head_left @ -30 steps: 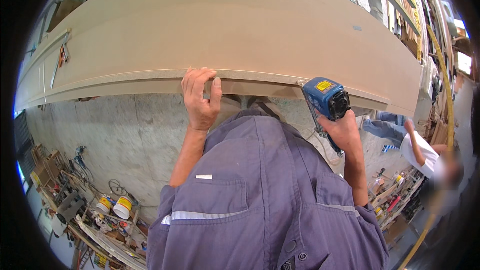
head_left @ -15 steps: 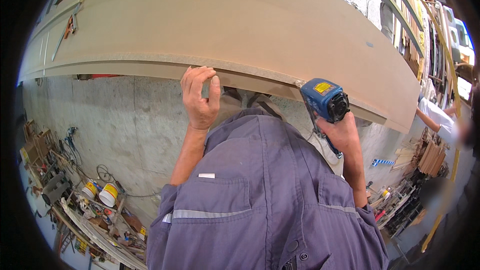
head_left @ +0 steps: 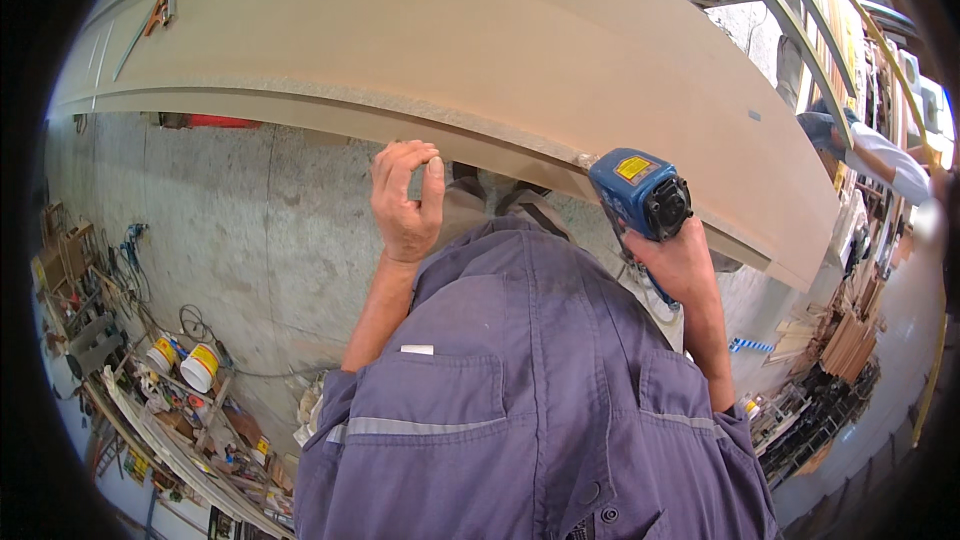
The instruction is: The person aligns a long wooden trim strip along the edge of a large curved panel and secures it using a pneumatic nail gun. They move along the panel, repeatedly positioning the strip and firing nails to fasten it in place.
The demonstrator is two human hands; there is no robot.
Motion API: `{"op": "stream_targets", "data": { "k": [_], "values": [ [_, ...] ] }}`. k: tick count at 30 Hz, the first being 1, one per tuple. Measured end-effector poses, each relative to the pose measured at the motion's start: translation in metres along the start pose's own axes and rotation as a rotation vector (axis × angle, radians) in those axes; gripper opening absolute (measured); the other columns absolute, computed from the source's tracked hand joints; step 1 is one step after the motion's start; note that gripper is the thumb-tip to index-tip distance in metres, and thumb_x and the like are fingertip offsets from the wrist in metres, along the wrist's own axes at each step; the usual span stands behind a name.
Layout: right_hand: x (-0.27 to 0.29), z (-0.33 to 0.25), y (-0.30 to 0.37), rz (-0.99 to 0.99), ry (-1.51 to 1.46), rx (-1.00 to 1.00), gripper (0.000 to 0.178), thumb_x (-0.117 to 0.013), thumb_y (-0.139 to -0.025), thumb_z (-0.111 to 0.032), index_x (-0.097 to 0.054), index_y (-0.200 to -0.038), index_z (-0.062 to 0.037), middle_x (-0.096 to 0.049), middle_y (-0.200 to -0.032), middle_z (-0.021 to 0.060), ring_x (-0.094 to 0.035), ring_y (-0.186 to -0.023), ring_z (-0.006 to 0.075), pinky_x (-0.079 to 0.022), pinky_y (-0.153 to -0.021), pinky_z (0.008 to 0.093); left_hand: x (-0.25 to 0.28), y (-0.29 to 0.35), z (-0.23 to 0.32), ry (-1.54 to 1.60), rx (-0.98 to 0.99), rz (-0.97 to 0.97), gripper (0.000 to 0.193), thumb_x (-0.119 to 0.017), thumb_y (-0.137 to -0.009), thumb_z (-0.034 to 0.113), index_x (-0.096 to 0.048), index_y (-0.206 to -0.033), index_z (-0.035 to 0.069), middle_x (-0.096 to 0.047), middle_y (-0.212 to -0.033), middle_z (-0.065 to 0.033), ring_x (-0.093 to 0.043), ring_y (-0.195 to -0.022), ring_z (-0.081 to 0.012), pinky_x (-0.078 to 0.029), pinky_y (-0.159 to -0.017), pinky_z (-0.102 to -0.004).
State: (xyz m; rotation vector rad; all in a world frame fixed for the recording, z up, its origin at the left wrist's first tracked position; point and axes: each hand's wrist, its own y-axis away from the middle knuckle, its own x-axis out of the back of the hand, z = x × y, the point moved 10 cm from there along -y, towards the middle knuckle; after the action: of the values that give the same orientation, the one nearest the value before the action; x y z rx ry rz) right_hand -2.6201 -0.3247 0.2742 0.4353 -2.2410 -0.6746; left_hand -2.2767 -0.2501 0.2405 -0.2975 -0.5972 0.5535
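My right hand is wrapped round the handle of a blue nail gun with a yellow label. The gun's nose is at a narrow, rough-edged strip running along the near edge of a long beige board. Whether the nose presses on the strip I cannot tell. My left hand is raised just below the board's near edge, left of the gun. Its fingers are loosely bent, with the thumb apart from them and nothing visible between.
A square-like tool with an orange part lies on the board's far left. White buckets and cluttered tools stand at lower left. Stacked wood is at right. Another person's arm shows near the metal rails.
My left hand has come slightly off the strip's edge. The nail gun has shifted a little left along the strip. The other person's arm has moved up at the right.
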Motion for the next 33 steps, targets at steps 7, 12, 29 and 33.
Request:
{"op": "stream_targets", "data": {
  "k": [7,12,29,33],
  "values": [
    [0.007,-0.031,0.01,-0.02,0.044,0.049,0.024,-0.074,-0.076,-0.009,-0.069,-0.094,0.0063,-0.067,-0.073,0.011,-0.055,-0.072,0.0108,-0.053,-0.071,0.0353,0.003,-0.001,0.026,-0.019,-0.023,0.002,0.007,-0.067,-0.096,0.007,-0.069,-0.102,0.004,-0.073,-0.105,-0.0095,-0.067,-0.103,-0.0292,-0.053,-0.095,-0.0419],
    [0.008,-0.046,0.01,-0.068,0.081,0.076,0.023,-0.073,-0.077,-0.008,-0.07,-0.094,0.0069,-0.066,-0.071,0.009,-0.057,-0.07,0.0103,-0.053,-0.068,0.0344,0.007,0.004,0.036,0.011,0.002,-0.007,0.008,-0.069,-0.094,0.008,-0.069,-0.101,0.005,-0.072,-0.104,-0.0095,-0.067,-0.102,-0.03,-0.052,-0.095,-0.0421],
    [0.058,-0.117,-0.078,-0.374,-1.435,0.517,0.054,-0.062,-0.102,-0.03,-0.049,-0.14,0.0065,-0.064,-0.127,0.026,-0.056,-0.071,0.0133,-0.049,-0.066,0.0311,-0.055,-0.067,0.158,0.341,-0.23,-0.499,0.076,-0.08,-0.088,0.019,-0.043,-0.153,0.007,-0.033,-0.163,-0.0204,-0.049,-0.139,-0.0421,-0.048,-0.108,-0.0471],
    [0.026,-0.097,-0.11,-0.431,-1.704,0.419,0.049,-0.063,-0.101,-0.025,-0.048,-0.135,0.0071,-0.065,-0.121,0.0227,-0.058,-0.073,0.0149,-0.052,-0.067,0.0327,-0.07,-0.088,0.147,0.158,-0.285,-0.521,0.073,-0.08,-0.087,0.02,-0.047,-0.149,0.006,-0.037,-0.16,-0.0232,-0.053,-0.133,-0.0451,-0.049,-0.106,-0.048]
  ]
}}
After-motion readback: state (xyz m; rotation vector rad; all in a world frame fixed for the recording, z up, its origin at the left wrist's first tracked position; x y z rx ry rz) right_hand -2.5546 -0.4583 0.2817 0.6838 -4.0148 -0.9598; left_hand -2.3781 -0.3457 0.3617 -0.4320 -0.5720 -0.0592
